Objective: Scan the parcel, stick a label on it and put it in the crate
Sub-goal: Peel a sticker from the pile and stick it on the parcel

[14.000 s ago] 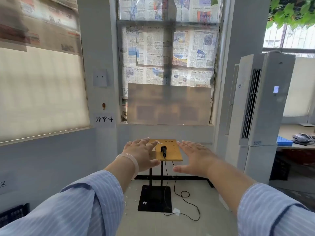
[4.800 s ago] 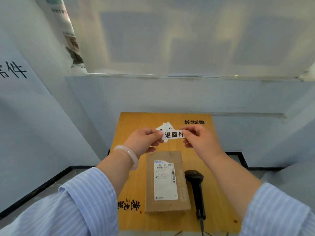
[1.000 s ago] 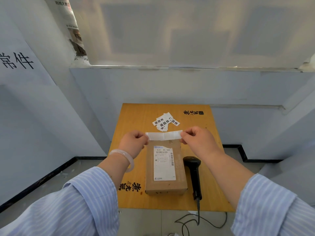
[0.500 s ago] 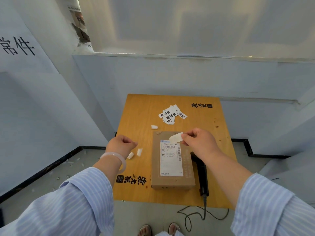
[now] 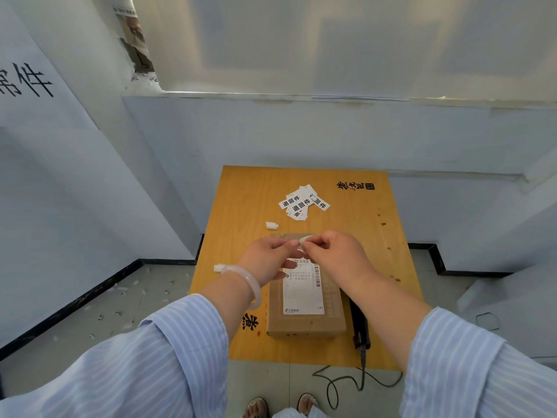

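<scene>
Fingertips of left hand (image 5: pixel 269 258) and right hand (image 5: pixel 334 255) pinch small white label (image 5: pixel 303 239) together above parcel (image 5: pixel 306 300); scanner (image 5: pixel 360 328) just right of parcel, on table (image 5: pixel 241 212)

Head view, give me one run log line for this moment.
step: label prep | left hand and right hand: pinching small label together above parcel | scanner: lying right of parcel | crate: not visible

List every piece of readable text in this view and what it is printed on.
"退回件": small white paper labels piled on the yellow wooden table.
"件", after a cut-off character: white wall sign.
Black stamped characters at the table's far right corner and near edge: not legible.
White shipping label on the brown cardboard parcel: barcodes and print too small to read.
</scene>
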The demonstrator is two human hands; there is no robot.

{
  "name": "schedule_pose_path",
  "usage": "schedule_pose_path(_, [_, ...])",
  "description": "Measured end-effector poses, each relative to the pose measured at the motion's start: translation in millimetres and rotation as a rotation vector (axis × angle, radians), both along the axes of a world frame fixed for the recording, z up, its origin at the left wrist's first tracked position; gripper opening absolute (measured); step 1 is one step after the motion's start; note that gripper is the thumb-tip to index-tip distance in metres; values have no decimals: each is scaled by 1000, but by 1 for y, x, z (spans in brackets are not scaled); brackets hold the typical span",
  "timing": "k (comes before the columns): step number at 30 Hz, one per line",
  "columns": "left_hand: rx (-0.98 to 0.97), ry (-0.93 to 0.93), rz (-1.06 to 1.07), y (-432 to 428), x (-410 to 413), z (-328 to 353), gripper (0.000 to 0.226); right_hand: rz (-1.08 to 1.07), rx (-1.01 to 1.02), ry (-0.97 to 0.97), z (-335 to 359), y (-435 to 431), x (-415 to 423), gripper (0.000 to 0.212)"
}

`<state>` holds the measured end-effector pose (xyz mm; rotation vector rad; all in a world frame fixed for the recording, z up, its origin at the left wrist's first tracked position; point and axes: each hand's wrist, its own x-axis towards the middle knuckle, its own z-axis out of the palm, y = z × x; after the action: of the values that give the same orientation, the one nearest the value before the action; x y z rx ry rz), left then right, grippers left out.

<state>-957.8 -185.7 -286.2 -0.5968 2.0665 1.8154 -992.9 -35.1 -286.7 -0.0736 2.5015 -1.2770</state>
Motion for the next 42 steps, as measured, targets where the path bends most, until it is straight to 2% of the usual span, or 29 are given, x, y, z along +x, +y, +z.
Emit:
schedule_pose_path(5, [24, 5, 80, 0, -5, -2, 15, 108, -59, 7, 1, 3, 1, 11])
schedule_pose_path(12, [19, -6, 94, -3, -20, -9, 12, -141, -70, -55, -11, 18, -17, 23])
schedule_pose_path(14, [9, -11, 78, -3, -24, -13, 13, -176, -87, -109, -18, 21, -24, 16])
schedule_pose_path(16, [-44, -5, 44, -3, -30, -18, 14, -186, -78, -132, -26, 21, -31, 5])
schedule_pose_path(23, [-389, -11, -100, -7, -55, -41, 16, -204, 15, -167, -49, 17, -48, 8])
schedule_pose_path(27, [-476, 1, -144, -6, -64, -53, 27, -216, 70, -161, -56, 14, -52, 9])
schedule_pose_path(34, [-690, 41, -291, -3, -75, -65, 31, -190, 166, -108, -68, 12, -54, 10])
schedule_pose_path(40, [-831, -3, -343, -6, -76, -67, 38, -194, 207, -107, -77, 14, -55, 20])
schedule_pose_path(42, [-755, -55, -270, -13, -76, -70, 46, -224, 169, -143, -78, 16, -55, 25])
